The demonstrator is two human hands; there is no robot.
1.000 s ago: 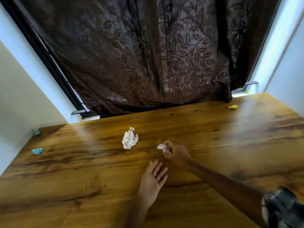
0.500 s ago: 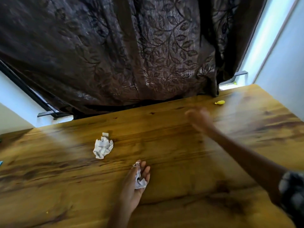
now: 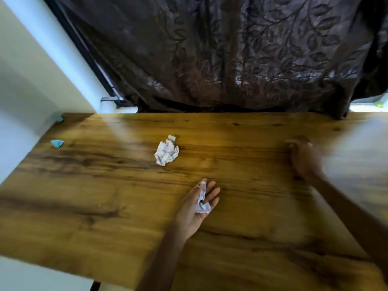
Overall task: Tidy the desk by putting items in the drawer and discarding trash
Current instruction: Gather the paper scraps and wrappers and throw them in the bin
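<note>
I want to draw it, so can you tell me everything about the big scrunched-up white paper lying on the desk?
The big crumpled white paper ball looks like thin paper squashed into a lumpy wad with sharp creases and grey shadowed folds. It lies loose on the brown wooden desk, towards the far side and left of the middle. A tiny white paper scrap sits just behind it, close by; whether they touch is unclear. Neither hand touches it.

Wooden desk, grain running crosswise. Left hand palm up, fingers straight, a small crumpled paper scrap lying in it. Right hand over the desk's right side, motion-blurred, grip unclear. Larger crumpled paper ball mid-desk, a tiny white scrap just beyond it. Two blue scraps near the left edge. Dark leaf-patterned curtain behind.
</note>
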